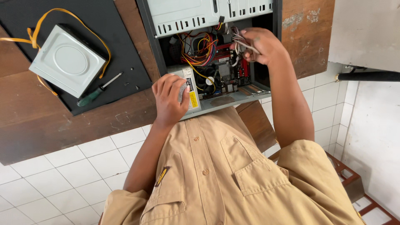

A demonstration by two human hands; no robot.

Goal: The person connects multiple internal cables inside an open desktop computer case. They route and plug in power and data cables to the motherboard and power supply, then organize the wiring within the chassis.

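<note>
Grey optical drive [66, 60] already out beside the screwdriver [98, 89]; in the open computer case [208, 54], left hand [170, 100] clasps the power supply [188, 85], right hand [260, 45] pinches a cable bundle [241, 41], wiring still attached.

Computer case [175, 16] cut off at top edge, power supply [189, 89] partly hidden under left hand [170, 98], cable ends buried in right hand [260, 45], motherboard [225, 73] parts too small to tell.
</note>
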